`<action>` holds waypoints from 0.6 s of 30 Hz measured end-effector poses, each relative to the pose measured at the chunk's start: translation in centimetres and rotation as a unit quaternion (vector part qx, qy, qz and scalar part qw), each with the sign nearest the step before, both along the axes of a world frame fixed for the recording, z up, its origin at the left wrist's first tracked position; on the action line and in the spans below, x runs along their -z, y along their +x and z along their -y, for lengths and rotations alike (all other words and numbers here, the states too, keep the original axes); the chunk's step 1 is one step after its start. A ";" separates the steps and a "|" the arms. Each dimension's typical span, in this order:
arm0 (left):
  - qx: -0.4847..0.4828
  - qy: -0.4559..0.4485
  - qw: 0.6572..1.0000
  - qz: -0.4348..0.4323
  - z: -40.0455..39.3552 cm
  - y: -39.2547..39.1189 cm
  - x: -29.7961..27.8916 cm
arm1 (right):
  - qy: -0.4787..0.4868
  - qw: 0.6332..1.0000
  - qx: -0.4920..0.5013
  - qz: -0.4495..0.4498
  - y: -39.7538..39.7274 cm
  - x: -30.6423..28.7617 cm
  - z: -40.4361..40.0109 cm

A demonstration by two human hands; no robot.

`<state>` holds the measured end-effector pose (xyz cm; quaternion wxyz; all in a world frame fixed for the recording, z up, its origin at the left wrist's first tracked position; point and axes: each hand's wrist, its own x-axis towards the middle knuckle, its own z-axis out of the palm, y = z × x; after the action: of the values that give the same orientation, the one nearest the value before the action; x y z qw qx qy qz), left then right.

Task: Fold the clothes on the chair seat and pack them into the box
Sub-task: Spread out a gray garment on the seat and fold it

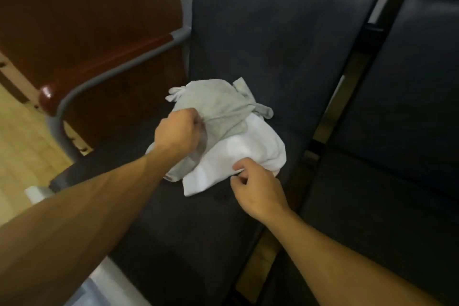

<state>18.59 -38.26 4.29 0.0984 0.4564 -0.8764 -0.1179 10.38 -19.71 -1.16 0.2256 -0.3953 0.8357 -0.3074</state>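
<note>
A crumpled grey garment (218,107) lies on top of a white garment (248,149) in a small heap on the dark blue chair seat (188,226). My left hand (177,133) grips the grey garment at its left edge, fingers curled into the cloth. My right hand (255,187) is at the near edge of the white garment, thumb and fingers pinching the cloth. The box is partly visible as a pale edge (99,283) at the bottom left, below my left forearm.
The chair has a grey metal armrest (119,67) with a red-brown wooden top on the left. A second dark seat (397,156) adjoins on the right. A brown wooden cabinet (87,7) stands behind the armrest, over a pale floor (22,151).
</note>
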 end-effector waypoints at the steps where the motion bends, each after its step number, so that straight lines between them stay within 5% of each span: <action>1: 0.004 -0.002 1.000 -0.023 0.2 -0.3 -0.1 | -0.002 1.000 0.007 0.002 0.0 -0.3 -0.1; 10: 0.029 0.092 0.945 -0.314 -3.2 -0.7 -12.4 | -0.027 0.997 0.067 0.001 0.4 -8.5 -2.0; 18: 0.164 0.221 0.865 -0.421 -15.5 3.4 -30.6 | -0.147 0.984 0.027 -0.097 4.5 -24.6 -7.9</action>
<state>22.03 -22.74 34.88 0.3335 0.2230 -0.7651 -0.5037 14.88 -11.83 23.47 0.0747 -0.4295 0.8094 -0.3934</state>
